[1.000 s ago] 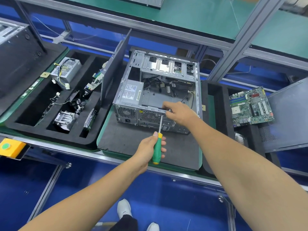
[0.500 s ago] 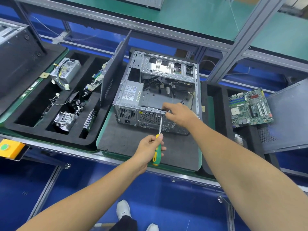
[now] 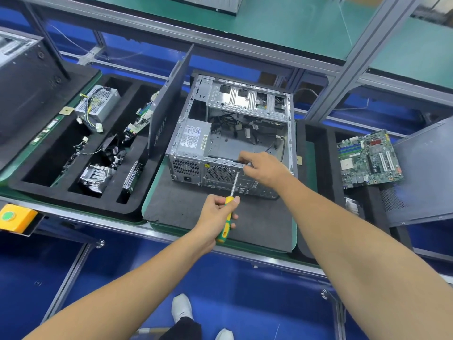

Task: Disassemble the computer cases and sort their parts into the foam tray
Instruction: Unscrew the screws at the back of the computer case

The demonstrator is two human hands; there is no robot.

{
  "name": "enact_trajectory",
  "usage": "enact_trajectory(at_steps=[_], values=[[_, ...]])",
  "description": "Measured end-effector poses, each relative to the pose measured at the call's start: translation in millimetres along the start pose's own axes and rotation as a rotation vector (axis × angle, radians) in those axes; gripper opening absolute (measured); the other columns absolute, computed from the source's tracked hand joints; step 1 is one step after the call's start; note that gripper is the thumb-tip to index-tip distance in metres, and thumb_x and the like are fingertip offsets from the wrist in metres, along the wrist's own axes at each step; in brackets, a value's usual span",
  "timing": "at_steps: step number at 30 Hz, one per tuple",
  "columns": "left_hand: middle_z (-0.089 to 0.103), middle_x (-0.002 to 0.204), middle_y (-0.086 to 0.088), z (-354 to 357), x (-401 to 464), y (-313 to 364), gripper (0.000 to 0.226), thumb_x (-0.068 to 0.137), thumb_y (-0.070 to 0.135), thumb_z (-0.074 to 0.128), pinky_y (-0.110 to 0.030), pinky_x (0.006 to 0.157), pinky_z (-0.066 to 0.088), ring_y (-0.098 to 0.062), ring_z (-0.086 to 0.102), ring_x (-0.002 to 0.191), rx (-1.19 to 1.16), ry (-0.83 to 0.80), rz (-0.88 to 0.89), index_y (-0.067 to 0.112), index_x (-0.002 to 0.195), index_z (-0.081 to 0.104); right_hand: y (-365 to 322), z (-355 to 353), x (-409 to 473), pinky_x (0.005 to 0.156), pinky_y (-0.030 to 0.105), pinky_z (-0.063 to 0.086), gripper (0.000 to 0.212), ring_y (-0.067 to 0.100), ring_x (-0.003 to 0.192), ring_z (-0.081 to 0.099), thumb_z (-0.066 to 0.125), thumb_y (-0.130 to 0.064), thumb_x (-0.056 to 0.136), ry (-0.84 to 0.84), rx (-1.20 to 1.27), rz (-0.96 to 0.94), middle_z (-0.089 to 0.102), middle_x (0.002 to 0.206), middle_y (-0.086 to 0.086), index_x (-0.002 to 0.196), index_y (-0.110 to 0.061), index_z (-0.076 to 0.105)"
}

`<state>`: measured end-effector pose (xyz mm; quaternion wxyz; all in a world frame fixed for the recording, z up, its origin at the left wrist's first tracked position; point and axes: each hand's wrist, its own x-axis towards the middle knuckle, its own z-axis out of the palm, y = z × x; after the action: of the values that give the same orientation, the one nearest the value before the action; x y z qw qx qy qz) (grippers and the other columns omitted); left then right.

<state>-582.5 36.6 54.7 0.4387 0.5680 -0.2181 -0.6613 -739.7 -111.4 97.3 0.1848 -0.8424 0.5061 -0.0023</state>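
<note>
Left hand (image 3: pixel 215 212): gripping the screwdriver (image 3: pixel 230 204), shaft pointing to 12 o'clock.
Right hand (image 3: pixel 263 169): pinching the computer case (image 3: pixel 235 143) rim beside the tip.

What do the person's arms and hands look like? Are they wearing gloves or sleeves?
No gloves and no sleeves show. The left hand and right hand are bare, and both forearms are bare right to the picture's edge. No watch, ring or wristband shows.

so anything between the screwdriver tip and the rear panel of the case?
Nothing visible. The screwdriver, gripped by the left hand, already has its tip on the rear panel of the computer case, beside the fan grille. The right hand holds the panel's top edge just right of the tip, not across it.
</note>
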Motion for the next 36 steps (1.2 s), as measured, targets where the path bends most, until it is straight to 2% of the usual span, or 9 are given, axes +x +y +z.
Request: enact_trajectory(at_steps=[4,9,12,15,19,23,27,33,36], values=[[0.077,0.098,-0.004,-1.6,-1.4,-2.3,0.035,0.102,0.042,0.062,-0.03,0.057,0.058,-0.013,0.073,0.072,-0.011,-0.048,-0.049,0.008,0.109,0.061,-0.3,0.4,0.1,0.072,0.045,0.054,0.017,0.031,0.073,0.06,0.04,-0.038,0.086,0.006,0.0,-0.001,0.062,0.077,0.007,0.101,-0.031,0.047],[0.079,0.091,0.0,-1.9,-0.1,6.8,0.049,0.108,0.05,0.041,-0.026,0.049,0.048,-0.011,0.061,0.056,0.007,-0.092,-0.12,0.01,0.107,0.07,0.2,0.5,-0.4,0.071,0.044,0.055,0.019,0.029,0.072,0.06,0.038,-0.04,0.086,0.005,-0.003,-0.006,0.062,0.077,0.005,0.102,-0.034,0.046],[0.063,0.087,-0.003,2.6,-1.2,9.2,0.047,0.101,0.058,0.053,-0.028,0.045,0.045,-0.011,0.053,0.052,0.033,-0.062,-0.103,0.012,0.108,0.057,-0.1,0.6,-0.1,0.07,0.043,0.055,0.02,0.029,0.072,0.06,0.038,-0.04,0.085,0.007,-0.002,-0.003,0.061,0.076,0.004,0.102,-0.033,0.046],[0.051,0.096,-0.005,4.1,-1.7,4.8,0.045,0.094,0.05,0.07,-0.025,0.049,0.049,-0.005,0.055,0.054,0.099,-0.029,-0.032,0.014,0.107,0.047,-0.1,0.4,-0.2,0.07,0.043,0.054,0.02,0.03,0.071,0.059,0.038,-0.04,0.085,0.005,-0.004,-0.003,0.061,0.075,0.006,0.101,-0.032,0.046],[0.065,0.097,-0.009,0.1,0.7,2.4,0.041,0.095,0.045,0.07,-0.027,0.052,0.055,-0.009,0.07,0.065,0.071,-0.031,0.019,0.007,0.105,0.056,-0.6,0.3,-0.5,0.069,0.045,0.055,0.022,0.031,0.07,0.059,0.038,-0.039,0.084,0.016,-0.001,0.003,0.06,0.071,0.005,0.102,-0.03,0.047],[0.078,0.09,-0.001,-1.7,-0.9,2.5,0.041,0.107,0.045,0.05,-0.03,0.059,0.058,-0.018,0.074,0.071,0.027,-0.106,-0.007,0.009,0.113,0.067,-0.8,-0.1,-0.3,0.07,0.045,0.055,0.02,0.031,0.07,0.059,0.039,-0.038,0.085,0.017,-0.008,-0.002,0.059,0.07,0.005,0.101,-0.031,0.048],[0.079,0.094,-0.008,-2.9,3.1,7.7,0.026,0.112,0.032,0.039,-0.025,0.049,0.049,-0.017,0.069,0.062,-0.004,-0.101,0.002,0.015,0.121,0.057,-1.0,0.0,-0.8,0.069,0.045,0.055,0.019,0.029,0.068,0.059,0.039,-0.037,0.084,0.017,-0.005,-0.001,0.059,0.069,0.004,0.1,-0.031,0.047],[0.059,0.096,-0.009,5.7,8.6,11.9,0.031,0.099,0.035,0.069,-0.027,0.05,0.051,-0.01,0.065,0.064,0.084,-0.092,0.073,0.014,0.112,0.051,-2.9,-1.1,-1.1,0.071,0.046,0.055,0.019,0.031,0.07,0.059,0.039,-0.037,0.084,0.011,-0.001,0.006,0.059,0.07,0.004,0.101,-0.031,0.047],[0.061,0.086,-0.011,9.2,17.6,16.3,0.024,0.101,0.026,0.067,-0.029,0.056,0.057,-0.013,0.067,0.063,0.034,-0.084,0.085,0.007,0.102,0.053,-3.7,-1.6,-1.7,0.07,0.046,0.055,0.018,0.031,0.069,0.059,0.04,-0.036,0.085,0.016,0.0,0.0,0.059,0.069,0.004,0.101,-0.03,0.048]])
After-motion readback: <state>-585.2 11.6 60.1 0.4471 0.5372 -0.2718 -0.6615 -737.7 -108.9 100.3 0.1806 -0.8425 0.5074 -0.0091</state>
